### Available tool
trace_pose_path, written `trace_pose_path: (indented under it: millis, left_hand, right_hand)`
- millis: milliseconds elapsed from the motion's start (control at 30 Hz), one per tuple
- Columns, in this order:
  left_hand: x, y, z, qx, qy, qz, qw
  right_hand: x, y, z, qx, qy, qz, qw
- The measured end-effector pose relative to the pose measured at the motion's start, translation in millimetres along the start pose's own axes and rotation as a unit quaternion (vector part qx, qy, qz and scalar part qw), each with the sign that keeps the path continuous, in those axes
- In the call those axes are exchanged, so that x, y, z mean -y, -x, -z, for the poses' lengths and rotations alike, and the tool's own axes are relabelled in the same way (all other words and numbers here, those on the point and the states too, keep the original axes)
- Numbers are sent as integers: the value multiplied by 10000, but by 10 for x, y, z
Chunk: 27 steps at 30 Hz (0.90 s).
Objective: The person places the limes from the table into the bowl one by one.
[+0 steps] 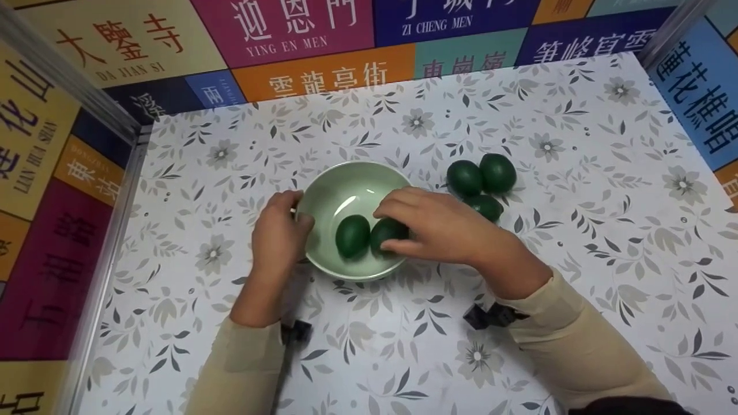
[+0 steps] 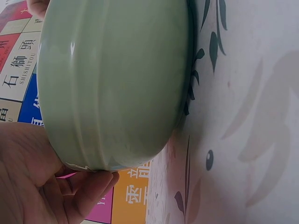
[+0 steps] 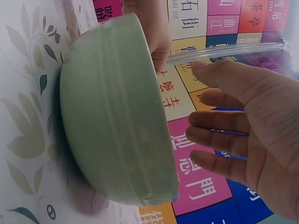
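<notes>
A light green bowl [image 1: 328, 199] stands on the table, with one dark green, lime-like fruit [image 1: 353, 237] lying inside it. Close beside that fruit is a second green fruit [image 1: 387, 233], partly hidden behind my right hand [image 1: 438, 225]. In the right wrist view, the fingers of this right hand [image 3: 261, 126] are spread above the bowl's rim, and no fruit shows between them. My left hand [image 1: 279, 233] grips the bowl's left rim, thumb towards the inside. Its fingertips press the bowl's outer wall [image 2: 121, 84] in the left wrist view.
Right of the bowl, three more green fruits [image 1: 497, 173] sit clustered on the floral tablecloth [image 1: 369, 340], one partly behind my right hand. Panels with printed lettering [image 1: 305, 34] border the table at the back and sides.
</notes>
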State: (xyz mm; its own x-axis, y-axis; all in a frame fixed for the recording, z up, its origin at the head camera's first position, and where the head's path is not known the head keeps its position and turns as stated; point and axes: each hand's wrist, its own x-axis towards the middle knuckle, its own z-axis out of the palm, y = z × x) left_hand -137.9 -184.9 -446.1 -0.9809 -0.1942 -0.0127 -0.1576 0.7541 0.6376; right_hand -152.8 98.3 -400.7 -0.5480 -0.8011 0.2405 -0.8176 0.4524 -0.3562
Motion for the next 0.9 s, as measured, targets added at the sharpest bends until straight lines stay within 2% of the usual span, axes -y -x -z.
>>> trace_pose_path:
  millis: [333, 533, 900]
  left_hand:
    - [1, -3, -7, -63, -35, -67, 10000]
    - [0, 13, -8, -1, -87, 23, 10000]
    - [-11, -6, -20, -42, -25, 6, 10000]
  right_hand:
    - [-88, 180, 56, -658, 134, 224, 9975]
    - [-202, 342, 95, -952, 216, 247, 9949]
    - [-359, 652, 196, -898, 265, -236, 9953]
